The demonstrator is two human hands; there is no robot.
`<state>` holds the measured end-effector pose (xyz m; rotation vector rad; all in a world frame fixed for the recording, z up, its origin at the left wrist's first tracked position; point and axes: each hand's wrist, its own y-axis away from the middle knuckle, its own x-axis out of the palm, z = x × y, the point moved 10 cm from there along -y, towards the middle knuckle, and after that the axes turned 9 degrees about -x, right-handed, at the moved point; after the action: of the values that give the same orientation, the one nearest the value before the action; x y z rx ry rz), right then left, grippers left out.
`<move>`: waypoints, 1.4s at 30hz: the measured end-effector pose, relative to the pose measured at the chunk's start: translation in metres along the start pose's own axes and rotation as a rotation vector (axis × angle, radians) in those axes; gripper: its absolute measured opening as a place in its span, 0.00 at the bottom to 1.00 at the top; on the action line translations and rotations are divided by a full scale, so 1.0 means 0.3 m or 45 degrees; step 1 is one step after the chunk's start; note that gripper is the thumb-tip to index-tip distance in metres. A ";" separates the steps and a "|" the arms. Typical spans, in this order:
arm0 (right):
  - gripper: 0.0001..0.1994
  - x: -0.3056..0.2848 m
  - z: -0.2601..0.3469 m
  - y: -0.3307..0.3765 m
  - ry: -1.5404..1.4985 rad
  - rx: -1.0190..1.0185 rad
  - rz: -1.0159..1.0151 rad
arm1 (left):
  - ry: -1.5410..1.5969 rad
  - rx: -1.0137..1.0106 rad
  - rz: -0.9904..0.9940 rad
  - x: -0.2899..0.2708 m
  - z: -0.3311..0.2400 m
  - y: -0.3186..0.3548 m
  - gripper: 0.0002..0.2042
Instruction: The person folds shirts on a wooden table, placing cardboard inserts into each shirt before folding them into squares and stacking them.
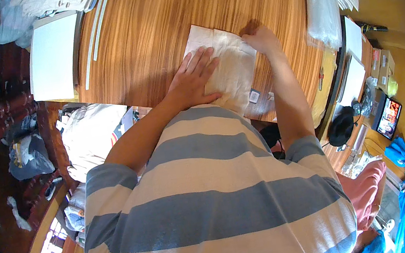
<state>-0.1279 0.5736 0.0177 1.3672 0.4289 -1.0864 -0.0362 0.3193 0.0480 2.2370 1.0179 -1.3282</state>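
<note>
A cream-white folded piece [230, 61], soft and slightly creased like cloth, lies flat on the wood-grain table [154, 23] in front of me. My left hand [192, 80] rests flat on its left side, fingers stretched out and thumb apart. At its upper right corner, my right hand [261, 42] has its fingers closed together on the edge; the fingertips are partly hidden. A small white label [254, 95] with a dark print lies beside the piece's lower right edge.
Two thin white strips [95, 35] run along the table's left side, next to a white board [55, 59]. Clear plastic bags [321, 12] are stacked at the right edge. White garments [92, 136] are piled to my left. A lit screen [388, 117] stands at the right.
</note>
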 end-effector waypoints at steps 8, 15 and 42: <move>0.24 -0.020 0.238 0.040 -0.272 -0.765 -0.279 | 0.001 0.011 0.021 -0.009 -0.009 -0.004 0.55; 0.21 -0.111 0.116 0.336 0.086 -0.594 -0.772 | 0.017 0.009 0.016 -0.028 -0.011 -0.005 0.56; 0.35 0.282 0.178 0.887 -0.113 -0.529 -0.957 | 0.094 0.384 0.320 -0.102 0.035 0.194 0.56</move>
<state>0.1111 0.4522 0.1123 0.7834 1.0904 -1.5441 -0.0097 0.2608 0.0653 2.5497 0.5611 -1.3680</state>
